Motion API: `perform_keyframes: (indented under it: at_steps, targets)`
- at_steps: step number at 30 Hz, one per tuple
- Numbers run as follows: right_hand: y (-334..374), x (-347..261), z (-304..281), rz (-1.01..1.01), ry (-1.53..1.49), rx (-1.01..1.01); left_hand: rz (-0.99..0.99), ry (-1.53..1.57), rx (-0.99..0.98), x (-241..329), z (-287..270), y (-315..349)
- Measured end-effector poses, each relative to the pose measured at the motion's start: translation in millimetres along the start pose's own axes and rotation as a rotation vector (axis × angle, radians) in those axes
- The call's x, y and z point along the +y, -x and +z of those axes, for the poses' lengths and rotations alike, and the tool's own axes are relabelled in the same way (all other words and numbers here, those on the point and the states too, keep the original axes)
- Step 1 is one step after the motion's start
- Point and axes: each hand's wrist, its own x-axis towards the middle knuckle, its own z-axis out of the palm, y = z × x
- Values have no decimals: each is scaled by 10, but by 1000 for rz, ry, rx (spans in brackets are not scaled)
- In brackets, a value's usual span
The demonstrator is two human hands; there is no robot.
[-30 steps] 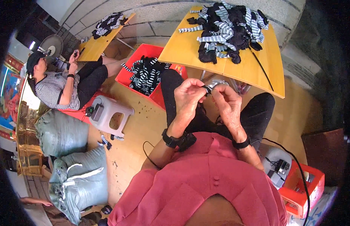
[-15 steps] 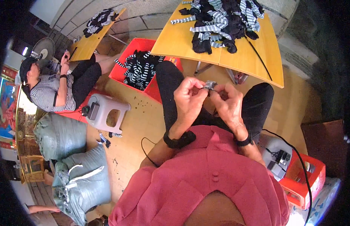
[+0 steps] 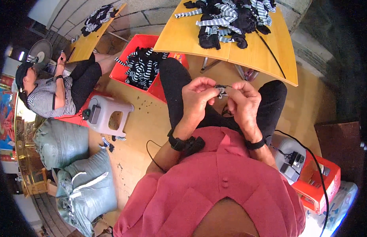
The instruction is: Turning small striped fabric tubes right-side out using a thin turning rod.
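Above my lap, a small black and grey-white striped fabric piece (image 3: 222, 91) is stretched between both hands. My left hand (image 3: 197, 98) pinches its left side between thumb and fingers. On the opposite side, my right hand (image 3: 244, 102) pinches it too, fingers curled. A dark edge of the cloth runs along the top between the fingertips; the rest is partly hidden by the thumbs. Ahead of my hands stands a yellow wooden table (image 3: 183, 39), bearing a heap of black and striped fabric pieces (image 3: 227, 23).
Left of my knee, a red bin (image 3: 122, 45) holds more striped pieces. A thin black strip (image 3: 271, 55) lies on the table. Further left, a seated person (image 3: 53, 94) works beside a grey stool (image 3: 112, 116) and stuffed sacks (image 3: 90, 189). A red crate (image 3: 320, 181) and black cable stand at right.
My hands have spread slightly apart, and the fabric piece has turned so its dark edge shows on top. The whole view has shifted a little.
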Motion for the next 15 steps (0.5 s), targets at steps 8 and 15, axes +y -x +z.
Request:
perform_keyframes:
  at_steps: [8, 15]
  targets:
    - [0, -14, -106, 108, -184, -204, -39, -109, 9, 78, 76, 77]
    - [91, 111, -68, -132, 9, -57, -164, 312, -83, 63, 16, 32]
